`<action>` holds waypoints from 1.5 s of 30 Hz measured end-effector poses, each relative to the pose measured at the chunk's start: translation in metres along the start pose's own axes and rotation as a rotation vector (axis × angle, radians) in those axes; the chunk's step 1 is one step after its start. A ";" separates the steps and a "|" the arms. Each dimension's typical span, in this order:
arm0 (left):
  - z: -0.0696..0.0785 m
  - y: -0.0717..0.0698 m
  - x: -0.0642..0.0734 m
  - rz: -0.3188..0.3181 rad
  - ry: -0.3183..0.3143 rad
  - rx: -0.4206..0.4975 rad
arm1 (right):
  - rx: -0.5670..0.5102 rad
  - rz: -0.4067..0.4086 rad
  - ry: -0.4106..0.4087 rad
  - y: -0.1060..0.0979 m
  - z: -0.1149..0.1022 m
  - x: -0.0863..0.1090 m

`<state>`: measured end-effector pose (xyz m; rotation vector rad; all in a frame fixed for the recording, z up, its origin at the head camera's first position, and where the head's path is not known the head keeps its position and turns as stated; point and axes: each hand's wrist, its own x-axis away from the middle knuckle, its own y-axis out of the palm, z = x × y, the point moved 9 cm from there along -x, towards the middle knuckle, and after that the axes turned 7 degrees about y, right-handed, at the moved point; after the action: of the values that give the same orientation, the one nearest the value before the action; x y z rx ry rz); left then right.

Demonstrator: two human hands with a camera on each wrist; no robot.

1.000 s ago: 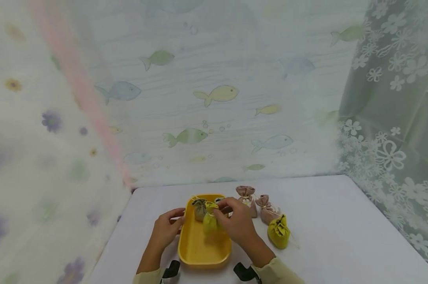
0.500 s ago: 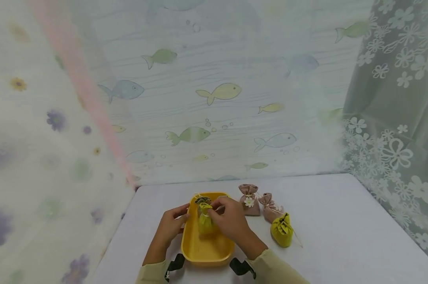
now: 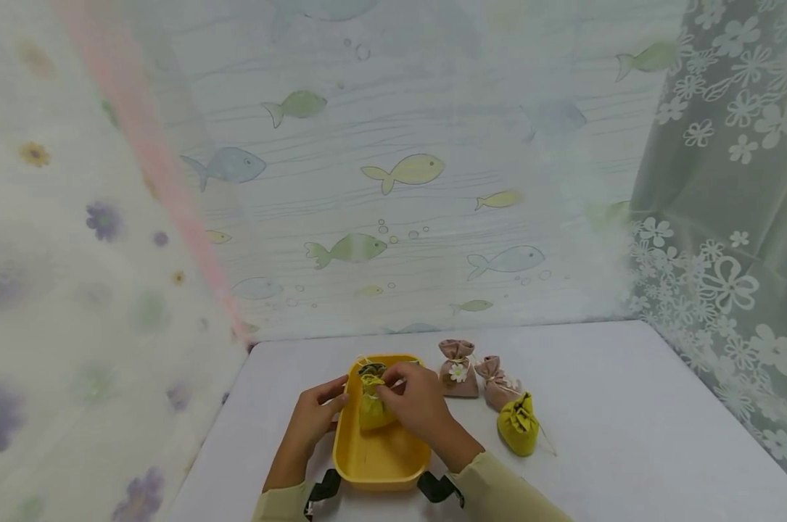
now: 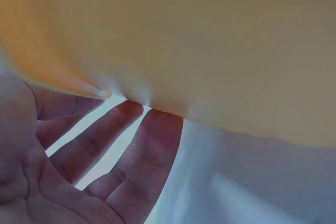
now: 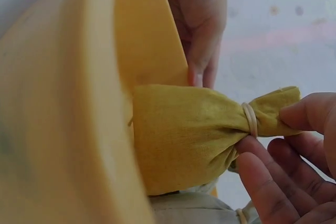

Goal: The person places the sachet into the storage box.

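Observation:
A yellow drawstring pouch [image 3: 375,413] stands in the far half of the yellow tray [image 3: 381,467]. My right hand [image 3: 418,400] pinches its gathered top above the pale cord, thumb against fingers, as the right wrist view shows closely. Behind it, a grey-green pouch [image 3: 371,369] is partly hidden; its pale cloth [image 5: 191,209] shows below the yellow one in the right wrist view. My left hand [image 3: 313,415] is at the tray's left side. In the left wrist view its nearly straight fingers [image 4: 152,156] touch the tray's outer wall.
Right of the tray, two dusty-pink pouches [image 3: 459,378] with white flowers and another yellow pouch [image 3: 518,426] sit on the white tabletop [image 3: 615,420]. A fish-print curtain [image 3: 406,217] hangs behind the table's far edge, with a lace-flowered curtain [image 3: 726,283] at the right.
My right hand has moved the yellow pouch a little left within the tray, where it now stands in front of the grey-green pouch. The left hand has stayed at the tray's side.

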<state>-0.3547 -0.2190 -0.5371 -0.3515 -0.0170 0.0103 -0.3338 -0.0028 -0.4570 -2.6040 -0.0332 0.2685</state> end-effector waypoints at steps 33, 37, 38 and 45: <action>-0.003 0.000 0.000 -0.012 -0.003 0.014 | 0.032 -0.156 0.008 0.022 0.001 0.001; -0.006 -0.001 0.003 -0.009 -0.015 0.003 | 0.015 -0.167 -0.026 0.022 0.006 0.005; -0.007 -0.001 0.004 -0.011 -0.015 0.006 | 0.006 -0.165 -0.034 0.022 0.007 0.007; -0.003 0.000 0.002 -0.019 0.025 0.033 | -0.009 -0.113 -0.101 0.003 0.004 0.013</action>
<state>-0.3530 -0.2197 -0.5401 -0.3180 0.0043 -0.0127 -0.3220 -0.0025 -0.4648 -2.5845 -0.2161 0.3596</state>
